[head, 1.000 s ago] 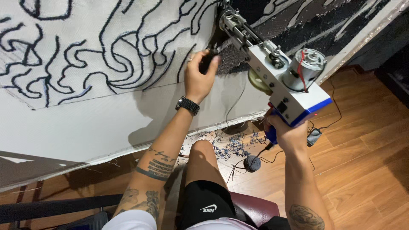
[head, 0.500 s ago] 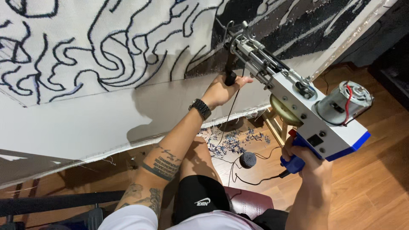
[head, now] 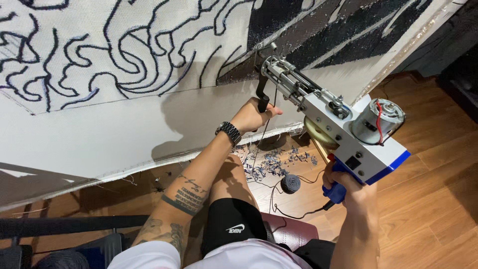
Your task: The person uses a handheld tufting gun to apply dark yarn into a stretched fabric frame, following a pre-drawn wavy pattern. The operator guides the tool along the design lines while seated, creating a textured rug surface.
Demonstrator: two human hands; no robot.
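A white and blue tufting gun (head: 348,134) with a silver motor points its metal nose at a stretched white cloth (head: 99,124) drawn with black wavy lines. My left hand (head: 254,115) grips the gun's black front handle, a dark watch on the wrist. My right hand (head: 348,187) is closed around the blue rear grip, low at the right. The gun's tip touches the cloth at the edge of a black tufted area (head: 318,35).
Blue and white yarn scraps (head: 274,162) litter the wooden floor (head: 428,199) below the cloth. A small dark yarn spool (head: 290,183) and a black cable lie by my knee. I sit on a dark red seat (head: 294,231).
The gun and both hands have shifted down and left along the cloth, and the view has tilted, so the gun's body sits lower in the picture.
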